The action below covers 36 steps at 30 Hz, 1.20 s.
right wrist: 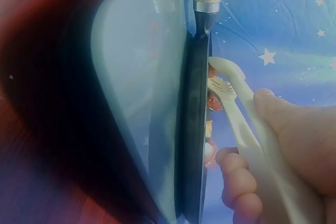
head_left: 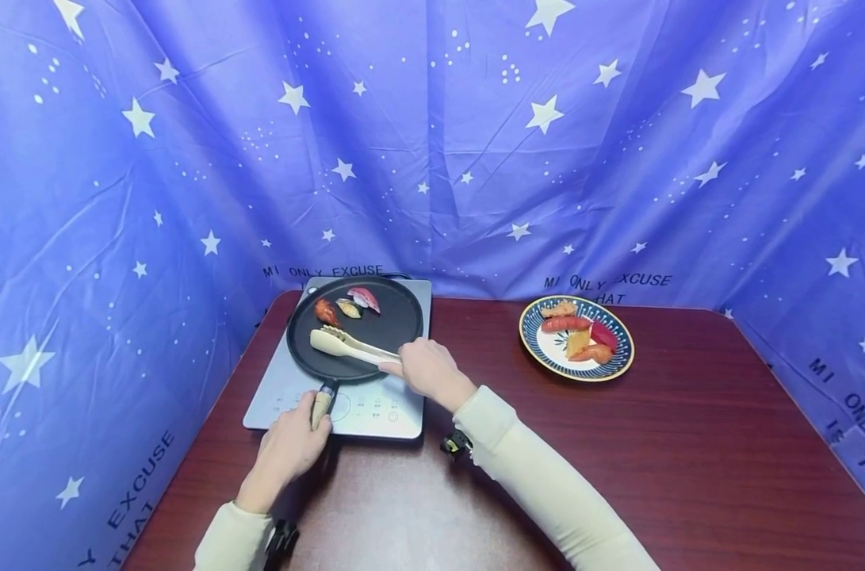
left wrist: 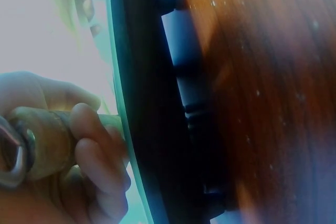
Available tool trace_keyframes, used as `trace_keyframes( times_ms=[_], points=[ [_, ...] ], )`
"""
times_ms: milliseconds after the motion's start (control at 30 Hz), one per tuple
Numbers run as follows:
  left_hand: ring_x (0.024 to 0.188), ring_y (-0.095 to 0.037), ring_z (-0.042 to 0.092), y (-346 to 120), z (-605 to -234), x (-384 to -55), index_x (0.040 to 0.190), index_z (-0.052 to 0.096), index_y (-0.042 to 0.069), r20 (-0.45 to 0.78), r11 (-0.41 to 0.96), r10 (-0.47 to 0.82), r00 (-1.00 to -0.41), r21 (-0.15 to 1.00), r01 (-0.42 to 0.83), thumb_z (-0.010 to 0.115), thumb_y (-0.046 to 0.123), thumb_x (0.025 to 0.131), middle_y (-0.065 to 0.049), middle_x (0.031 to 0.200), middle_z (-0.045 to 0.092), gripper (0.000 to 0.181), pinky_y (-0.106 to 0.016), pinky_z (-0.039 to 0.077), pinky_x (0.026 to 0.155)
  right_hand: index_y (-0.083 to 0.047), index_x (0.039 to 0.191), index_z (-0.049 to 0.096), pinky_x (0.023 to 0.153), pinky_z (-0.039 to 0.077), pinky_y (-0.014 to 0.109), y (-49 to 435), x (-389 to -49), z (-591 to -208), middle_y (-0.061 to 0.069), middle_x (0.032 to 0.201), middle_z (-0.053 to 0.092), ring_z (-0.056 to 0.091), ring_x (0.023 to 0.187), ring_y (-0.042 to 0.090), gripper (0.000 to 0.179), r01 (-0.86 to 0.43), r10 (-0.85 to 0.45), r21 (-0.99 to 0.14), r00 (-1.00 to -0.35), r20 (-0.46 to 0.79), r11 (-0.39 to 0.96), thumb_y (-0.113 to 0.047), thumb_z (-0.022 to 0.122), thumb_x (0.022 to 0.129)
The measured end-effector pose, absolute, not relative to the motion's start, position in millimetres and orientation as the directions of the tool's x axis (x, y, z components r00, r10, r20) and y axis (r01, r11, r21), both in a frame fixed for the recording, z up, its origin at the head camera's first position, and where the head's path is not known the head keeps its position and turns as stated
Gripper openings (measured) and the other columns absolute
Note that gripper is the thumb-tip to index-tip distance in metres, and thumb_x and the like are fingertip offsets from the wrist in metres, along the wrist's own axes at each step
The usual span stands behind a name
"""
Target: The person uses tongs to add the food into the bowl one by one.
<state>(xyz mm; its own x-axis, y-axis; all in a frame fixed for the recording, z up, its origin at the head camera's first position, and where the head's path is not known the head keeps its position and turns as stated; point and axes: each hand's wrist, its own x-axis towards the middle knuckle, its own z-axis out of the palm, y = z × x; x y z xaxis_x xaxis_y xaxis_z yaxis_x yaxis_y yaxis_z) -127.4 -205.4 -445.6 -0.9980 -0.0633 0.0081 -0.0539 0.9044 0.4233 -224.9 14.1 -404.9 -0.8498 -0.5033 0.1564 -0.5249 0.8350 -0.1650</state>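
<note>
My left hand (head_left: 294,438) grips the wooden handle (head_left: 321,406) of a round black frying pan (head_left: 389,353); the left wrist view shows fingers curled round that handle (left wrist: 50,140). In my right hand (head_left: 430,369) are cream tongs (head_left: 342,345), their tips low over the near left part of the pan. The right wrist view shows the tongs (right wrist: 247,124) between thumb and fingers, tips slightly apart at the pan. Whether they pinch any food is hard to tell. Toward the pan's far side lie a brown-red piece (head_left: 327,312), a yellowish piece (head_left: 349,308) and a pink-and-white sushi piece (head_left: 364,299).
The pan sits on a silver induction cooktop (head_left: 264,406) on a dark red wooden table (head_left: 689,412). To the right stands a blue-patterned plate (head_left: 546,361) with several sushi toppings. A blue star-printed curtain (head_left: 475,143) encloses the table's back and sides.
</note>
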Motion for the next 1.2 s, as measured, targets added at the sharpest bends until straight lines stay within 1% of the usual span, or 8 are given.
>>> trace_keyframes(
  times_ms=[433,633,767,967,1033,1200],
  points=[
    [0.072,-0.035,0.06,-205.3,-445.2,-126.7,0.129,0.046,0.005,0.013,0.904,-0.063,-0.998,0.424,-0.051,0.053,0.028,0.088,-0.021,0.084,0.061,0.047,-0.047,0.042,0.055,-0.015,0.058,0.054,0.044,0.043,0.036,3.5,-226.7,-403.9,0.0,0.053,0.048,0.048,0.047,0.016,0.049,-0.5,-0.475,-0.171,-0.864,0.165,0.849,-0.053,0.056,0.088],
    [0.071,-0.034,0.06,-205.2,-445.8,-126.5,0.129,0.046,0.004,0.009,0.902,-0.065,-0.998,0.427,-0.055,0.053,0.028,0.088,-0.02,0.084,0.061,0.048,-0.046,0.042,0.054,-0.015,0.059,0.054,0.044,0.043,0.036,0.6,-225.7,-401.0,0.001,0.056,0.05,0.048,0.047,0.016,0.05,-0.469,-0.451,-0.175,-0.883,0.132,0.866,-0.055,0.054,0.088],
    [0.072,-0.035,0.06,-204.9,-445.3,-127.1,0.13,0.046,0.004,0.007,0.906,-0.069,-0.998,0.419,-0.06,0.053,0.028,0.088,-0.021,0.085,0.061,0.049,-0.046,0.042,0.055,-0.015,0.062,0.054,0.046,0.043,0.036,3.7,-224.8,-397.3,0.002,0.057,0.051,0.05,0.048,0.018,0.05,-0.455,-0.431,-0.188,-0.889,0.153,0.871,-0.057,0.052,0.089],
    [0.073,-0.035,0.06,-204.2,-444.7,-127.7,0.13,0.046,0.005,0.006,0.907,-0.065,-0.998,0.417,-0.057,0.053,0.028,0.088,-0.02,0.085,0.061,0.048,-0.047,0.042,0.055,-0.014,0.063,0.051,0.046,0.042,0.038,23.1,-217.6,-384.7,0.002,0.056,0.049,0.051,0.049,0.021,0.05,-0.455,-0.416,-0.208,-0.886,0.204,0.866,-0.057,0.052,0.089],
    [0.073,-0.035,0.06,-204.1,-445.0,-127.3,0.129,0.046,0.005,0.007,0.906,-0.065,-0.998,0.419,-0.057,0.053,0.028,0.088,-0.02,0.085,0.061,0.047,-0.047,0.042,0.055,-0.015,0.063,0.05,0.045,0.041,0.038,34.4,-213.9,-381.3,0.002,0.055,0.048,0.05,0.048,0.021,0.05,-0.459,-0.414,-0.207,-0.882,0.227,0.864,-0.058,0.051,0.089],
    [0.072,-0.034,0.06,-203.4,-445.9,-125.3,0.127,0.047,0.005,0.009,0.904,-0.064,-0.998,0.425,-0.054,0.053,0.027,0.088,-0.019,0.082,0.06,0.045,-0.046,0.042,0.055,-0.018,0.064,0.051,0.043,0.037,0.037,72.3,-206.1,-379.0,-0.001,0.053,0.046,0.046,0.045,0.019,0.047,-0.441,-0.372,-0.247,-0.885,0.278,0.863,-0.058,0.052,0.089]
  ],
)
